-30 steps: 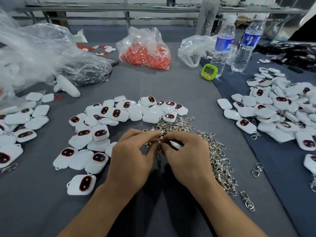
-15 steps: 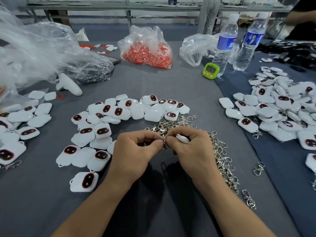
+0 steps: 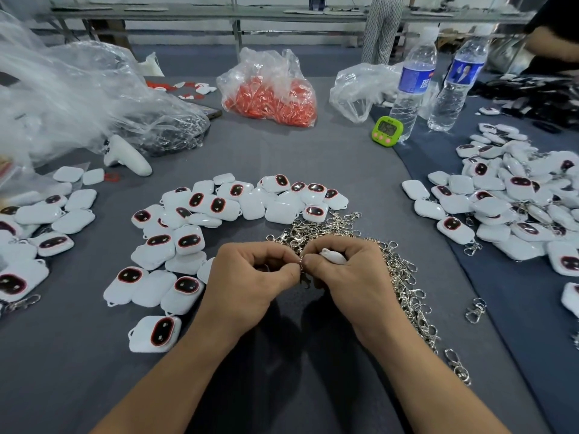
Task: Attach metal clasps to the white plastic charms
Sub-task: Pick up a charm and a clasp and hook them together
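white charm in right hand, left hand pinches metal clasp.

Two bare forearms, the left forearm and the right forearm, come in from the lower edge and angle toward each other. The left hand and right hand meet at the fingertips, backs up, fingers curled. The left thumb and forefinger pinch a small metal clasp where the hands touch. The right hand's fingers curl round a white charm, only a sliver of it showing, its thumb tip close against the left thumb tip.
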### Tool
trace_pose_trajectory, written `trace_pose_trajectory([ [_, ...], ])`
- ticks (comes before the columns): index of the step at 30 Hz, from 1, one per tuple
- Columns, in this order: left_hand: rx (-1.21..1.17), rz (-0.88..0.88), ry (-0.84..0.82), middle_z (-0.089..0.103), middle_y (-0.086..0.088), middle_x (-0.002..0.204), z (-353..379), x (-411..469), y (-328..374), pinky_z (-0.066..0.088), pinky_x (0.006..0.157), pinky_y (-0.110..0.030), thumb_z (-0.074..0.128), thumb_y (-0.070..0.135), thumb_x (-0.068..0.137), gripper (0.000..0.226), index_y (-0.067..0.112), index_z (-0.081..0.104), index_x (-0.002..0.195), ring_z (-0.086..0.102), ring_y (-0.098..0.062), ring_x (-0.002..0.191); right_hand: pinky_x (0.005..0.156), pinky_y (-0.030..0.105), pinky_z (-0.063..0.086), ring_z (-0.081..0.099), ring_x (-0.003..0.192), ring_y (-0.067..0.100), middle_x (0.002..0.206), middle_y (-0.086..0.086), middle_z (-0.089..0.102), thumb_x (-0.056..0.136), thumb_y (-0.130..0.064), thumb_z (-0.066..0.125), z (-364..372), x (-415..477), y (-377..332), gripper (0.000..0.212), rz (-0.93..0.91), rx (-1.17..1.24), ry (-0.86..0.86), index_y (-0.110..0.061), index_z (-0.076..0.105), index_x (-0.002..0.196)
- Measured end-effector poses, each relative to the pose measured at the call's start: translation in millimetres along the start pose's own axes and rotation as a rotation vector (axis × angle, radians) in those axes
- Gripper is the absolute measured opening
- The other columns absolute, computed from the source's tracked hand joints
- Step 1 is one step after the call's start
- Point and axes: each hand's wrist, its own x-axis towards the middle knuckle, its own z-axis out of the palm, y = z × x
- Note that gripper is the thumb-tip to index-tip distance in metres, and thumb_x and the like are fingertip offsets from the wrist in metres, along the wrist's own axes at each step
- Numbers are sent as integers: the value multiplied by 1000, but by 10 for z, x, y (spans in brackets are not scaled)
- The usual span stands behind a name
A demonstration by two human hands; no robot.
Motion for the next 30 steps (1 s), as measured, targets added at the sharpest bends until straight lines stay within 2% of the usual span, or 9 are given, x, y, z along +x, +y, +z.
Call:
trace_pose_trajectory([
  [4,19,6,-31,75,3,71,-13,-10,-5,56,63,-26,76,33,64,10,32,79,73,69,-10,65,52,27,46,54,54,10,59,0,64,81,-2,73,-28,3,-17,19,-6,13,-41,-19,76,74],
  [9,76,41,0,73,6,68,-31,-48,-5,54,61,-26,75,30,64,8,32,78,70,66,-7,62,52,24,46,55,53,9,59,-2,66,81,-2,75,-33,-14,-23,18,-5,8,-61,-19,78,76],
  [12,77,45,8,68,4,59,-9,-69,2,44,52,-23,71,26,63,9,27,77,69,54,-5,53,53,24,46,55,54,8,60,-1,67,81,-2,73,-26,-22,-33,18,-12,-4,-88,-19,77,75],
  [16,137,27,159,66,11,54,25,-71,36,38,47,-13,69,28,63,8,31,74,68,50,2,46,54,25,47,55,57,8,66,-2,71,80,-4,70,8,-37,-36,21,-13,-60,-61,-23,77,83],
  [18,374,68,321,65,14,55,-45,-41,18,41,52,-16,69,34,64,5,35,72,68,57,-1,53,54,25,48,57,59,9,76,-3,75,74,-9,63,12,-44,-27,30,-3,-122,-15,-31,71,92],
  [21,853,258,440,56,10,55,-159,2,-16,33,60,-26,80,25,64,9,28,71,65,45,-12,61,47,18,46,56,57,3,86,-6,75,74,-1,53,-3,-38,-7,35,33,-96,-17,-33,51,89],
  [25,1004,375,121,57,4,61,-85,-10,-70,33,63,-30,85,24,65,12,23,74,68,52,-21,63,63,26,52,65,74,7,88,-9,74,81,2,57,-34,-1,16,31,-38,-237,-26,-28,60,87],
  [28,875,239,-22,55,7,71,-20,-7,-72,35,64,-28,76,32,74,7,26,73,77,55,-15,77,58,23,47,59,62,8,76,-11,69,88,-10,68,-69,14,52,24,-80,-331,13,-33,67,93],
  [30,753,195,-50,57,8,74,-19,4,-71,39,70,-27,77,31,75,7,27,76,81,52,-10,80,55,23,45,58,55,10,71,-5,68,91,-19,70,-90,22,62,25,-53,-313,44,-40,60,100],
])
